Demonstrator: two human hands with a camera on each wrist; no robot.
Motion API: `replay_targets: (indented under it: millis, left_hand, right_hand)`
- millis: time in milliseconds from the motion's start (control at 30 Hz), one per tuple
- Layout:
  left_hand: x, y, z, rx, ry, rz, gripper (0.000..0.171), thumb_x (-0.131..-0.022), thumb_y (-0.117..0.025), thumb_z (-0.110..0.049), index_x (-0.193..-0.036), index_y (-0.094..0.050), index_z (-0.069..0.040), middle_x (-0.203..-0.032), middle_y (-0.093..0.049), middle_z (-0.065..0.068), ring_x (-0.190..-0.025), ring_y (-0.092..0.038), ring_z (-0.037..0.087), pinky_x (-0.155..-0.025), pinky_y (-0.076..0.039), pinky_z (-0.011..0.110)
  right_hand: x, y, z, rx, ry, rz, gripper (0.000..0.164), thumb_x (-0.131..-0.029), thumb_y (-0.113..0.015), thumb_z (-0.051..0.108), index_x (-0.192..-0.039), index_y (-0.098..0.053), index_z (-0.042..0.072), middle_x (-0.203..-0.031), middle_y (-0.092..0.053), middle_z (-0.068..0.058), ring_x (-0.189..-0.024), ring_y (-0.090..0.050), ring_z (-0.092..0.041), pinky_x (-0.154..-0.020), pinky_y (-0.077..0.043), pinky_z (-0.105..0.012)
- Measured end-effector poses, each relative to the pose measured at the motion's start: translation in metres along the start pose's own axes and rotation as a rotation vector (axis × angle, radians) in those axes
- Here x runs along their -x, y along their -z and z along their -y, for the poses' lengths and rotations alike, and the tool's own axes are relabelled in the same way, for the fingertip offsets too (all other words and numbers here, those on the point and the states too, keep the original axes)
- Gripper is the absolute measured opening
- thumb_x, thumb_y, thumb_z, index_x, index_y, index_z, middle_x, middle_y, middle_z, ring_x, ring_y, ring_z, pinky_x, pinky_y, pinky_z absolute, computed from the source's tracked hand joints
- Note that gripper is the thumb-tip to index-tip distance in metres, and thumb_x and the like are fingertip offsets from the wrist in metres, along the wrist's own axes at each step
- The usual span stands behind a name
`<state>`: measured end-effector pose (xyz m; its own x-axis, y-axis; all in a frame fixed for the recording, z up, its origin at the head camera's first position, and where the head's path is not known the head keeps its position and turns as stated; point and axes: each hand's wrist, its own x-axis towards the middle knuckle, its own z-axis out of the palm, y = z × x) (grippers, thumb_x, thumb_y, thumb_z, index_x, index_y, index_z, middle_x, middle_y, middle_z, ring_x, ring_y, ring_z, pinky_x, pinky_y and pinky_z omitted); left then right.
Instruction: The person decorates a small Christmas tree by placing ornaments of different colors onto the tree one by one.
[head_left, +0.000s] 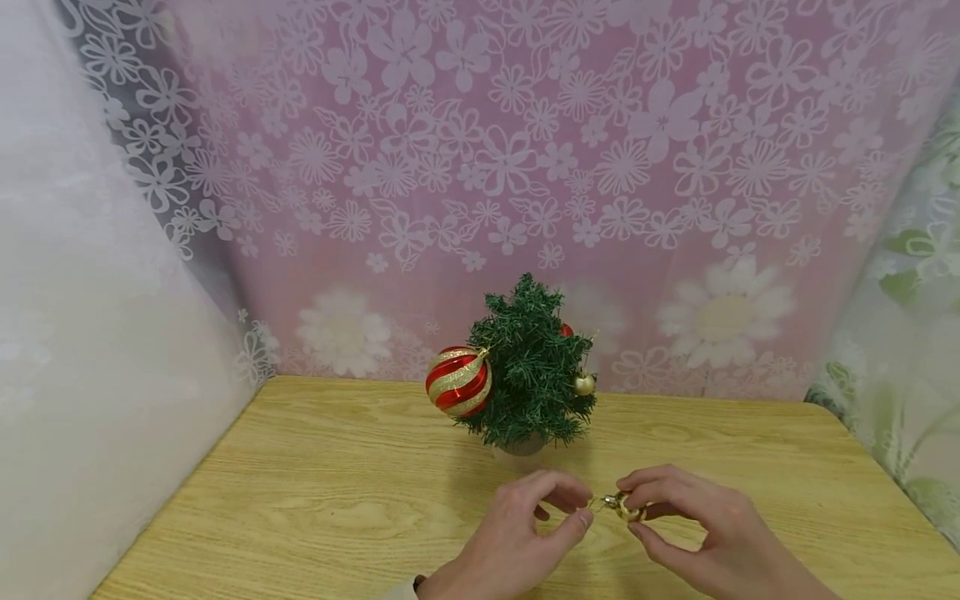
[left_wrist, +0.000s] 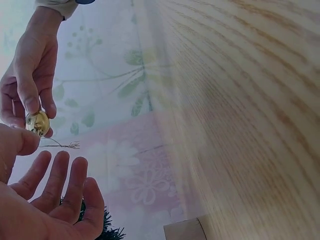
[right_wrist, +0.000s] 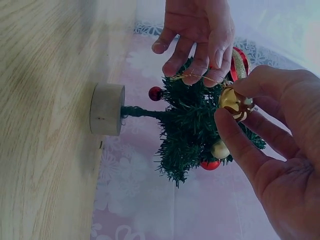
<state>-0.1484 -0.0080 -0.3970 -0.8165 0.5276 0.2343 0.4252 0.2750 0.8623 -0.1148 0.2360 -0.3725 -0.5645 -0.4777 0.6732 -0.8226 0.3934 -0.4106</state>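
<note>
My right hand (head_left: 697, 517) pinches a small shiny gold Christmas bauble (right_wrist: 235, 104) between thumb and fingers, its cap turned toward the left hand. A thin gold string (left_wrist: 60, 145) with a frayed end runs from that cap. Beside the string is my left hand (head_left: 525, 525), thumb and index fingertips a little apart on either side of it, the other fingers loosely bent. Just behind both hands stands a small green artificial Christmas tree (head_left: 528, 367) on a round pale base (right_wrist: 106, 110). On its left hangs a large red-and-gold striped bauble (head_left: 459, 382).
A small gold bauble (head_left: 584, 383) and a red bauble (head_left: 566, 331) hang on the tree's right side. Another dark red bauble (right_wrist: 155, 93) hangs low on it. The wooden table (head_left: 337, 475) ends at a pink flowered curtain (head_left: 450, 167); a white surface (head_left: 112, 333) borders it on the left.
</note>
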Motion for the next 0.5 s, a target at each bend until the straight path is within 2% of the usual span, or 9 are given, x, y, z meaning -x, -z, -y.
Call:
replay_targets:
  millis: [100, 200, 333, 500]
  left_hand:
    - [-0.0004, 0.0001, 0.0003, -0.001, -0.005, 0.002, 0.019, -0.102, -0.062, -0.039, -0.113, -0.071, -0.027, -0.106, -0.071, -0.017, -0.098, -0.064, -0.007, -0.079, -0.052, 0.023]
    - [-0.0002, 0.0, 0.0011, -0.007, -0.017, 0.002, 0.016, -0.102, -0.063, -0.038, -0.11, -0.072, -0.028, -0.105, -0.072, -0.017, -0.097, -0.064, -0.007, -0.079, -0.052, 0.023]
    - [0.0005, -0.0004, 0.0027, -0.021, -0.035, -0.002, 0.015, -0.102, -0.063, -0.037, -0.106, -0.073, -0.027, -0.103, -0.072, -0.016, -0.095, -0.064, -0.007, -0.078, -0.052, 0.022]
    - [0.0006, 0.0, 0.0038, -0.038, -0.056, -0.007, 0.014, -0.102, -0.063, -0.035, -0.103, -0.073, -0.025, -0.101, -0.072, -0.015, -0.094, -0.063, -0.008, -0.077, -0.051, 0.02]
  right_hand:
    - [-0.0019, -0.001, 0.0022, 0.018, -0.008, 0.01, 0.056, -0.07, -0.081, -0.018, -0.111, -0.068, 0.019, -0.113, -0.071, 0.0, -0.096, -0.07, -0.001, -0.075, -0.056, -0.013]
    - [-0.0027, -0.002, 0.0037, 0.024, -0.011, 0.017, 0.052, -0.074, -0.082, -0.012, -0.111, -0.067, 0.022, -0.113, -0.071, 0.003, -0.094, -0.07, -0.001, -0.075, -0.056, -0.012]
    - [-0.0005, -0.0058, -0.001, 0.011, 0.036, -0.001, 0.041, -0.082, -0.082, -0.003, -0.112, -0.068, 0.02, -0.114, -0.071, 0.002, -0.092, -0.071, -0.004, -0.075, -0.055, -0.011]
    - [0.0015, -0.009, -0.0046, -0.004, 0.075, -0.018, 0.039, -0.081, -0.082, -0.004, -0.112, -0.068, 0.015, -0.113, -0.07, -0.002, -0.092, -0.069, -0.003, -0.076, -0.055, -0.011]
